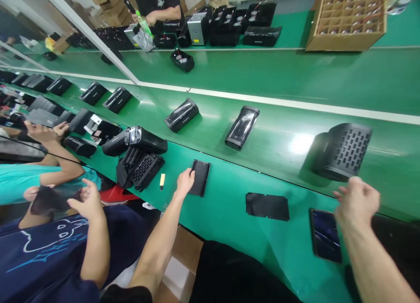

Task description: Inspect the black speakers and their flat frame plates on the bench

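My left hand [186, 180] is closed at the left edge of a flat black rectangular panel [201, 178] lying on the green bench; its fingertips are partly hidden. At the right, my right hand [357, 202] is beside the lower end of a black speaker-like housing with a slotted grille [349, 148] on the green belt. Its fingers are loosely bent and apart, with nothing visible between them. A thin black notched sheet [267, 206] rests on the bench between my hands. Close to my right wrist lies a dark smartphone [325, 235].
Black housings [242, 127] are spaced along the belt [278, 150]. More are piled [141, 158] left of my left hand, near a small yellow-and-black item [162, 181]. Co-workers sit at left, one holding a dark sheet [54, 200]. A divided carton [348, 19] stands across the belt.
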Demonstrator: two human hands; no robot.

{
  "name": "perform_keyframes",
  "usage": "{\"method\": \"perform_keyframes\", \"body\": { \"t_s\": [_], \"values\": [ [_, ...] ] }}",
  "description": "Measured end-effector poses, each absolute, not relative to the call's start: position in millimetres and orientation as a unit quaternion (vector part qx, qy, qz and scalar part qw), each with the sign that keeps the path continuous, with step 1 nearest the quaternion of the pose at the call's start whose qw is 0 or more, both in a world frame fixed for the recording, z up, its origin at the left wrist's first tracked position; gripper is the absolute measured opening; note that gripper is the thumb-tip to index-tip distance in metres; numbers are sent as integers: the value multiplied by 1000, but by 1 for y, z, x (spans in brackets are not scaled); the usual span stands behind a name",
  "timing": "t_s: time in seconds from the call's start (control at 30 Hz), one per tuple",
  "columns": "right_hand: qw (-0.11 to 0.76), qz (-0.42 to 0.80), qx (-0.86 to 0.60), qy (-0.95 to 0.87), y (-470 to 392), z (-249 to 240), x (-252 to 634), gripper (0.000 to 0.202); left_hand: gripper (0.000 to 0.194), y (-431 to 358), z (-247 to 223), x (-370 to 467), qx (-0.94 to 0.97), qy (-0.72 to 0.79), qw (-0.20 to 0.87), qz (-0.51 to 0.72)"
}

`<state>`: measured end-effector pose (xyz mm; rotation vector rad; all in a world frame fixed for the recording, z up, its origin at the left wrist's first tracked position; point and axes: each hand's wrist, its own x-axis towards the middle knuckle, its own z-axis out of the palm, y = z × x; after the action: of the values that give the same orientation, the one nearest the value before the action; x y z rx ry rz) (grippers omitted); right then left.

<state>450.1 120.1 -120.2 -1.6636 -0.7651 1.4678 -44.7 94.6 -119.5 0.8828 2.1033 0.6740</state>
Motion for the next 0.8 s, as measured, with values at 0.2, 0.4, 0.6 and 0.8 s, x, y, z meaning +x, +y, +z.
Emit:
{"method": "perform_keyframes", "body": {
  "t_s": [0.2,0.4,0.6,0.8],
  "values": [
    [377,614,-637,-276,8,-107,314,67,34,57,-116,29,299,752,500,308],
    [416,689,-576,-144,-35,-89,283,63,63,-5,-83,125,202,635,647,370],
    [374,754,-529,-111,-55,-57,350,40,75,-22,-51,117,126,555,752,334],
    [352,798,-482,-85,-69,-41,375,36,57,-9,-41,92,227,510,809,185]
  ]
}}
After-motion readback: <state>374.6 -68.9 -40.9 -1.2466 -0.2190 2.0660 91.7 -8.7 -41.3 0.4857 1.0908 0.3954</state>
